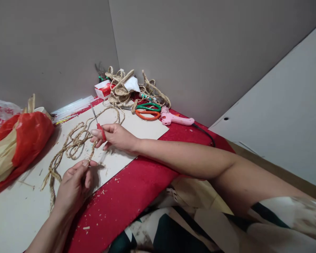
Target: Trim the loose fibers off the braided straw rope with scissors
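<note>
Far left: white plastic bag [0, 110] against the wall, printed in red. Just in front, red plastic bag [23, 140] lying on the desk [137, 189], pale dried husk material showing at its open side.

Left of centre: pale board [139, 130] lying flat on the red desk cover. Braided straw cord [73, 140] looped loosely across the board, one end trailing toward the near edge by the left wrist.

Left hand [73, 186]: low on the board, palm down, grip together, thumb and forefinger pinched on a short upright stretch of the braided straw cord.

Right hand [116, 137]: just above and right of the left hand, forearm stretched across the desk from the right. Grip clamped on the red handle of a thin metal tool [97, 121], shaft angled up and to the left; tool tip kind not resolvable. The same stretch of cord runs between the two hands.

Back edge, centre: clear plastic strip [71, 107] along the wall, red-and-white carton [103, 89], heap of braided straw [121, 89] in the corner.

Right of heap: green-handled scissors [147, 106] and orange-handled scissors [147, 115], touching. Further right: pink glue gun [173, 118], black cable [205, 135] leading off the desk edge. Straw flecks scattered over the red cover.
</note>
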`<action>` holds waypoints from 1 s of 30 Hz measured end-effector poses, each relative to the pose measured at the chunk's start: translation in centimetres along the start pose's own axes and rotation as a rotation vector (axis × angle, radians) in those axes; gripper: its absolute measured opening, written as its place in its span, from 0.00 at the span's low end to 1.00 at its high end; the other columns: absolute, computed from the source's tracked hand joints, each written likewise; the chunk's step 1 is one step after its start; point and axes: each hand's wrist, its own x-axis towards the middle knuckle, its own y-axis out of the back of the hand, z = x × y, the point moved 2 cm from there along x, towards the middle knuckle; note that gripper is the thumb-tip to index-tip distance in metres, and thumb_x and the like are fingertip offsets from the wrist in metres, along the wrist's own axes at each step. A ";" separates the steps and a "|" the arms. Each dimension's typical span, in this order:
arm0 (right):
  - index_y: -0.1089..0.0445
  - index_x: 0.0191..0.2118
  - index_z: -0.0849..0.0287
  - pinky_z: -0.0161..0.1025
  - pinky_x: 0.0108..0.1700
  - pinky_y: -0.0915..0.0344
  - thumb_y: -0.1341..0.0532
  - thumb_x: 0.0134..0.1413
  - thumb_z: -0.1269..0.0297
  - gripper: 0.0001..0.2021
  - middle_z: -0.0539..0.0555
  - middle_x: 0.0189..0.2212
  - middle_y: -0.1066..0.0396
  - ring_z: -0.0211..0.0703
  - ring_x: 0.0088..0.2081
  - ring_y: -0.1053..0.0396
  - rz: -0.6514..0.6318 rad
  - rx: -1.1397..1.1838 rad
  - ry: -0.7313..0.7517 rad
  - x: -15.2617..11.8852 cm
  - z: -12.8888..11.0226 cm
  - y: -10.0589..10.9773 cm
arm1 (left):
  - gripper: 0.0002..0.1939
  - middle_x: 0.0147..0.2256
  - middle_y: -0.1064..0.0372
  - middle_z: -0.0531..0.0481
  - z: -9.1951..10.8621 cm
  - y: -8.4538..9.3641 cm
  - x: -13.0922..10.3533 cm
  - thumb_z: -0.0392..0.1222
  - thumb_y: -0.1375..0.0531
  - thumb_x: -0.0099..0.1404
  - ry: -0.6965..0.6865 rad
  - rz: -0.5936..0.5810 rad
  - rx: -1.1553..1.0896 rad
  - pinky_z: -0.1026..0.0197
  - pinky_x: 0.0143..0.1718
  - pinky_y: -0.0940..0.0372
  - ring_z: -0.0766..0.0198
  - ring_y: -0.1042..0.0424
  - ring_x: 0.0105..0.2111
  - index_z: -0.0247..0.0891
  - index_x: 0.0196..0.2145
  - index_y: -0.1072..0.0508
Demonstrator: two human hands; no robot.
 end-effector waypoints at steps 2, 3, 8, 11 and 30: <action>0.30 0.29 0.64 0.26 0.25 0.36 0.39 0.52 0.48 0.20 0.53 0.31 0.27 0.30 0.28 0.31 -0.015 0.058 -0.027 0.2 -0.4 0.4 | 0.12 0.11 0.46 0.58 -0.1 -0.1 -0.2 0.47 0.39 0.61 0.018 -0.054 0.012 0.68 0.14 0.58 0.74 0.54 0.12 0.35 0.33 0.23; 0.30 0.29 0.65 0.26 0.26 0.35 0.39 0.53 0.49 0.20 0.53 0.30 0.27 0.30 0.27 0.31 -0.029 0.088 -0.040 0.2 -0.6 0.5 | 0.12 0.11 0.47 0.58 -0.1 -0.2 -0.3 0.47 0.39 0.61 0.029 -0.084 0.017 0.68 0.15 0.57 0.74 0.53 0.13 0.35 0.34 0.23; 0.29 0.29 0.65 0.29 0.27 0.32 0.39 0.55 0.52 0.17 0.52 0.25 0.27 0.32 0.25 0.30 -0.065 0.258 -0.130 0.4 -0.6 1.1 | 0.14 0.10 0.47 0.57 -0.2 -0.9 -1.0 0.49 0.39 0.62 0.101 -0.249 0.048 0.67 0.17 0.57 0.73 0.52 0.14 0.33 0.33 0.23; 0.29 0.29 0.65 0.29 0.27 0.32 0.40 0.56 0.54 0.16 0.53 0.25 0.26 0.32 0.25 0.30 -0.050 0.270 -0.151 0.7 -0.4 1.5 | 0.15 0.11 0.44 0.56 0.0 -1.3 -1.3 0.50 0.40 0.62 0.132 -0.266 0.034 0.67 0.16 0.59 0.74 0.54 0.13 0.34 0.34 0.23; 0.25 0.32 0.65 0.28 0.28 0.34 0.33 0.41 0.45 0.23 0.54 0.31 0.26 0.34 0.31 0.29 -0.284 0.208 -0.057 -0.5 -0.6 0.4 | 0.13 0.19 0.31 0.51 0.3 -1.0 -1.0 0.42 0.30 0.51 0.143 -0.087 -0.128 0.71 0.20 0.44 0.73 0.39 0.17 0.35 0.35 0.20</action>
